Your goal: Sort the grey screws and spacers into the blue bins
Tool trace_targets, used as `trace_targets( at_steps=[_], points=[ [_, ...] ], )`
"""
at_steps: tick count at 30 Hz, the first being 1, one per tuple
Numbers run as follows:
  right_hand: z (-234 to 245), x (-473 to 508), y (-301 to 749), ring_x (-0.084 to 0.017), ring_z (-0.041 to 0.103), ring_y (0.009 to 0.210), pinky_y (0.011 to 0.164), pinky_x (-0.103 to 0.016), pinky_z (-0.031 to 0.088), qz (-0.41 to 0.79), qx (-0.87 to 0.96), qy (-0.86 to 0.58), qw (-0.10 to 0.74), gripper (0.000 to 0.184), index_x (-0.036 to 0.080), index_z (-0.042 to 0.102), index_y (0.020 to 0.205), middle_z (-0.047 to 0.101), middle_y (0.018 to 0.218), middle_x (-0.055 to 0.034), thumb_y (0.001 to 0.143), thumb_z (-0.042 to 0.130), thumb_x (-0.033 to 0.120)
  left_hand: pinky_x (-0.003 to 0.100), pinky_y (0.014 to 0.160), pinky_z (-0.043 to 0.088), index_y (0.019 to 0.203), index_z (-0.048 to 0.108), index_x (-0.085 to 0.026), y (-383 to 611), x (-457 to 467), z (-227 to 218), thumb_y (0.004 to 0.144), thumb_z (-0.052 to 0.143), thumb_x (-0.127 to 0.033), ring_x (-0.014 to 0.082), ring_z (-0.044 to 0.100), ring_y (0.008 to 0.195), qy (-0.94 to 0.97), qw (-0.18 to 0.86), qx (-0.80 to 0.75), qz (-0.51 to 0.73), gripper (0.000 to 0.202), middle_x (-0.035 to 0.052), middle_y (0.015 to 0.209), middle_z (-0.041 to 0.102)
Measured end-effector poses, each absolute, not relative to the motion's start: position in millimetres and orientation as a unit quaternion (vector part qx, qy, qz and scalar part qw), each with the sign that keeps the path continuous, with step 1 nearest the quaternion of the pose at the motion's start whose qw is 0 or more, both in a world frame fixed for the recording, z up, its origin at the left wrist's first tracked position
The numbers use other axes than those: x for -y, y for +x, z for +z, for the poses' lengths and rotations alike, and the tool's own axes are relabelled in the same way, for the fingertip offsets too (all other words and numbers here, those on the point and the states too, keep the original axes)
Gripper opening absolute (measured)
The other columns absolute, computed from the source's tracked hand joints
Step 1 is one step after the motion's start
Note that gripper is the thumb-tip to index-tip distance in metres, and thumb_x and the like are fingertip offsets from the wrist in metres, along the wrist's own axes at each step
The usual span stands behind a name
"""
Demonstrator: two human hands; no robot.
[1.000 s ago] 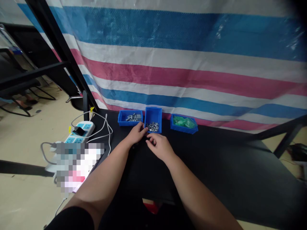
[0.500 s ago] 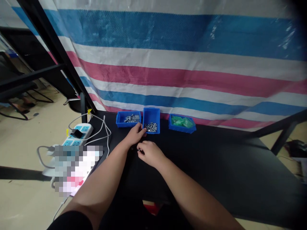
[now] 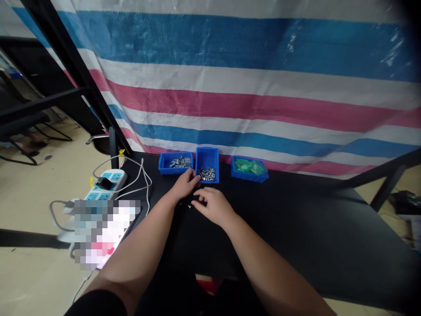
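1. Left hand: fingertips on middle bin's near-left corner; grip's hold cannot be told.
2. Small metal parts: in that bin; best pinched singly, bin steadied.
3. Right hand: curled on desk; grip likewise untellable.

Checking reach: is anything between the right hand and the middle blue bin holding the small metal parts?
Nothing visible does. The right hand rests on the black table in front of the middle blue bin, with only bare tabletop between. The left hand sits beside that path, fingertips at the bin's near left corner.
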State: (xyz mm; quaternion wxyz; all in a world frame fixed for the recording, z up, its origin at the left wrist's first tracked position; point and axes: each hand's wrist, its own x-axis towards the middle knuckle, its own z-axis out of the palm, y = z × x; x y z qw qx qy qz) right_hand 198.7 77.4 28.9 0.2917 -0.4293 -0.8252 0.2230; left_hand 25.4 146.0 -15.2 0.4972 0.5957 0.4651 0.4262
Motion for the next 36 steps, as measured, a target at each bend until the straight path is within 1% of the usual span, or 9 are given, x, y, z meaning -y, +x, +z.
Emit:
trace_targets(
  at_steps=[3,6,11,15,18,20,24,27,36],
  points=[
    [28,-66,182,-0.017,0.064,0.079,0.072,-0.028,0.047,0.225,0.853,-0.415,0.224,0.026,0.022,0.074,0.106,0.07,0.087,-0.0021,0.083,0.078,0.031,0.033,0.07,0.057,0.087,0.043,-0.021,27,-146,-17,0.087,0.067,-0.048,0.0186,0.071,0.075,0.574,0.519,-0.46,0.436,0.036,-0.0035,0.08,0.056],
    [27,-61,170,-0.017,0.064,0.075,0.071,-0.028,0.046,0.192,0.87,-0.421,0.169,0.007,0.02,0.075,0.09,0.07,0.083,-0.0038,0.085,0.07,0.02,0.032,0.07,0.057,0.086,0.043,-0.021,27,-146,-18,0.087,0.068,-0.048,0.0176,0.071,0.074,0.566,0.522,-0.459,0.443,0.036,-0.0042,0.079,0.053],
    [29,-65,184,-0.013,0.063,0.06,0.062,-0.024,0.045,0.287,0.87,-0.377,0.14,0.011,0.019,0.072,0.074,0.068,0.066,0.0011,0.073,0.069,0.01,0.03,0.067,0.056,0.086,0.043,-0.021,27,-147,-18,0.086,0.069,-0.049,0.0172,0.07,0.074,0.57,0.519,-0.461,0.44,0.037,-0.0042,0.079,0.053],
    [27,-83,204,-0.013,0.065,0.062,0.061,-0.023,0.05,0.337,0.776,-0.421,0.326,0.011,0.019,0.075,0.089,0.072,0.073,-0.0005,0.081,0.066,0.017,0.03,0.068,0.054,0.086,0.044,-0.022,26,-148,-18,0.086,0.068,-0.048,0.0181,0.069,0.075,0.587,0.503,-0.462,0.435,0.036,-0.0034,0.077,0.056],
    [25,-94,210,-0.013,0.065,0.062,0.063,-0.025,0.053,0.284,0.702,-0.481,0.442,0.038,0.019,0.067,0.124,0.073,0.081,-0.0024,0.086,0.065,0.023,0.03,0.069,0.053,0.086,0.044,-0.022,25,-148,-17,0.087,0.065,-0.049,0.0183,0.068,0.075,0.603,0.489,-0.465,0.427,0.034,-0.0028,0.077,0.059],
    [25,-94,210,-0.013,0.062,0.058,0.063,-0.026,0.052,0.267,0.723,-0.491,0.408,0.045,0.02,0.062,0.132,0.071,0.076,0.0003,0.087,0.064,0.023,0.03,0.068,0.052,0.086,0.045,-0.022,25,-147,-16,0.087,0.066,-0.049,0.0181,0.068,0.074,0.601,0.487,-0.468,0.427,0.034,-0.0028,0.077,0.06],
    [26,-79,195,-0.015,0.064,0.067,0.068,-0.026,0.048,0.245,0.821,-0.437,0.275,0.02,0.023,0.073,0.107,0.07,0.075,0.0011,0.088,0.066,0.024,0.029,0.066,0.053,0.086,0.045,-0.021,26,-146,-16,0.087,0.067,-0.048,0.0185,0.07,0.074,0.587,0.499,-0.471,0.43,0.035,-0.0033,0.077,0.058],
    [23,-69,174,-0.017,0.066,0.078,0.072,-0.027,0.045,0.226,0.853,-0.413,0.223,0.021,0.023,0.074,0.106,0.073,0.086,-0.0008,0.086,0.073,0.03,0.03,0.066,0.055,0.087,0.044,-0.021,28,-145,-15,0.085,0.07,-0.049,0.019,0.072,0.075,0.566,0.518,-0.468,0.438,0.038,-0.0036,0.078,0.056],
    [22,-67,169,-0.011,0.058,0.062,0.062,-0.023,0.04,0.281,0.882,-0.324,0.198,0.013,0.022,0.068,0.078,0.065,0.067,0.005,0.075,0.065,0.01,0.034,0.073,0.059,0.085,0.043,-0.021,27,-145,-11,0.082,0.073,-0.051,0.0149,0.068,0.073,0.548,0.55,-0.447,0.444,0.043,-0.0045,0.08,0.053]
  ],
)
